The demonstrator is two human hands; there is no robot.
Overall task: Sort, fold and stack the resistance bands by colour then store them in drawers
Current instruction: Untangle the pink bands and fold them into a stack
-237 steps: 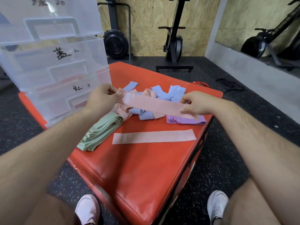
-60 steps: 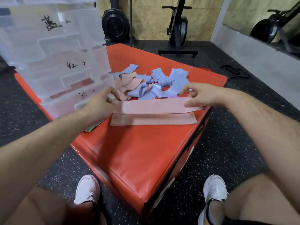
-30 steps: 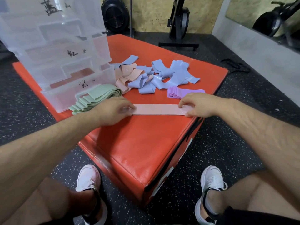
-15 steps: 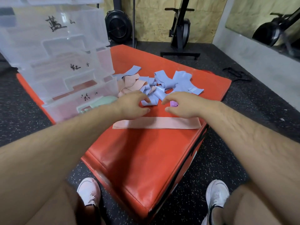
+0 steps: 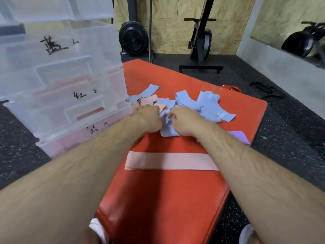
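Observation:
A loose pile of blue bands (image 5: 207, 106) and pink bands (image 5: 148, 102) lies at the middle of the red padded box (image 5: 167, 199). Both my hands are in that pile. My left hand (image 5: 149, 118) curls its fingers round a pink band at the pile's left side. Just to the right of it, my right hand (image 5: 182, 123) pinches a blue band (image 5: 168, 131). Nearer to me, flat pink bands (image 5: 172, 161) lie stacked in one long strip. Folded purple bands (image 5: 237, 136) peek out from behind my right forearm.
A clear plastic drawer unit (image 5: 61, 85) with handwritten labels stands on the box's left side, all drawers closed. Gym machines (image 5: 200, 41) stand by the far wall. Black rubber floor (image 5: 281, 155) surrounds the box, and my shoes show at the bottom edge.
Both hands have left the flat pink stack and moved forward into the loose pile. The second pink band now lies on top of the first one.

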